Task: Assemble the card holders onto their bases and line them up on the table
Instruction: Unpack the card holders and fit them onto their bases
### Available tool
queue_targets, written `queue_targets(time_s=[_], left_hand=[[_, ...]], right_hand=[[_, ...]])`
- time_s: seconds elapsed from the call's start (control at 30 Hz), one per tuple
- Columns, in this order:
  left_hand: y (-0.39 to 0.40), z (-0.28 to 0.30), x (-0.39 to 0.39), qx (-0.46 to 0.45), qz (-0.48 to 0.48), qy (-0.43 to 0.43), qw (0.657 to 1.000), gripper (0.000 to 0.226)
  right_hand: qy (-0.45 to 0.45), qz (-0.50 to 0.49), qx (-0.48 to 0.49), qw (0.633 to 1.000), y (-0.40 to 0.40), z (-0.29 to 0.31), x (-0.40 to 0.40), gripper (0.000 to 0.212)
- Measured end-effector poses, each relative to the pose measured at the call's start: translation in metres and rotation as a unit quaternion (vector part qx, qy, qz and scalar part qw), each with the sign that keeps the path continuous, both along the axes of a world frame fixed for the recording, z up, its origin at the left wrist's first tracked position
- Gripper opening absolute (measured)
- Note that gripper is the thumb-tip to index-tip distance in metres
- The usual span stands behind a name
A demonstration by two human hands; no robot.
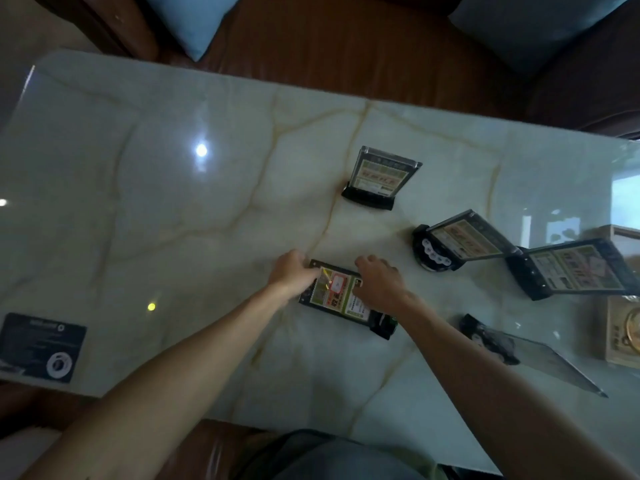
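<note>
1. Marble, pale green with tan veins, makes up the table (173,209), which fills most of the head view; brown leather seating (346,46) with blue cushions (194,19) lies along its far side.
2. Near the middle of the table a card holder (341,296) lies flat, with its black base (382,325) at its near-right end.
3. The left hand (292,271) grips the far-left corner of this flat holder, fingers curled over its edge.
4. The right hand (379,280) rests on the holder's right edge with fingers bent down onto it; whether it pinches or only presses I cannot tell.
5. Farther off, just right of centre, a second card holder (381,174) stands upright in a black base.
6. To its right and a little nearer, a third card holder (465,239) leans tilted on a round black base (434,252).
7. Just beside that, farther right, a fourth card holder (575,268) sits tilted on a rectangular black base.
8. Near the right edge, a clear acrylic panel (550,362) lies flat with a black base piece (488,337) at its far-left end; whether the two are joined I cannot tell.
9. A dark printed card (41,344) lies flat at the near-left corner.
10. A wooden box (620,327) sits at the right edge.
</note>
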State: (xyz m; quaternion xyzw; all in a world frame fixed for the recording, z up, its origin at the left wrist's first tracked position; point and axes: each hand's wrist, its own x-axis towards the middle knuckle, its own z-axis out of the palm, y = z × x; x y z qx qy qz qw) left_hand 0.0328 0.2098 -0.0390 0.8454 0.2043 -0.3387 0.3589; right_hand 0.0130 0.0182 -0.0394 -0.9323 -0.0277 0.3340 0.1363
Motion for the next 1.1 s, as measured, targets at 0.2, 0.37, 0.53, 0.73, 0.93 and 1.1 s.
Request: queue_targets(time_s=[0.2,0.37,0.53,0.73,0.93,1.1], left_hand=[[0.000,-0.012,-0.039,0.006,-0.006,-0.020,1.000,0.033],[0.005,-0.020,-0.046,-0.018,0.025,-0.028,0.999,0.032],[0.007,0.003,-0.037,-0.102,0.066,-0.065,0.990,0.026],[-0.014,0.061,-0.009,-0.189,0.039,-0.154,0.969,0.022],[-0.040,0.096,-0.001,-0.199,-0.087,-0.207,0.954,0.020],[-0.046,0.100,-0.018,-0.208,-0.136,-0.213,0.945,0.018]], right_hand=[[0.001,-0.014,0.011,1.000,0.002,-0.012,-0.018,0.035],[0.013,-0.095,0.063,0.993,-0.005,-0.014,-0.021,0.019],[-0.038,-0.169,0.129,0.976,-0.011,0.001,-0.028,0.016],[-0.109,-0.249,0.152,0.950,-0.027,0.033,-0.034,0.029],[-0.157,-0.296,0.142,0.932,-0.041,0.057,-0.047,0.024],[-0.165,-0.305,0.142,0.927,-0.042,0.061,-0.069,0.019]])
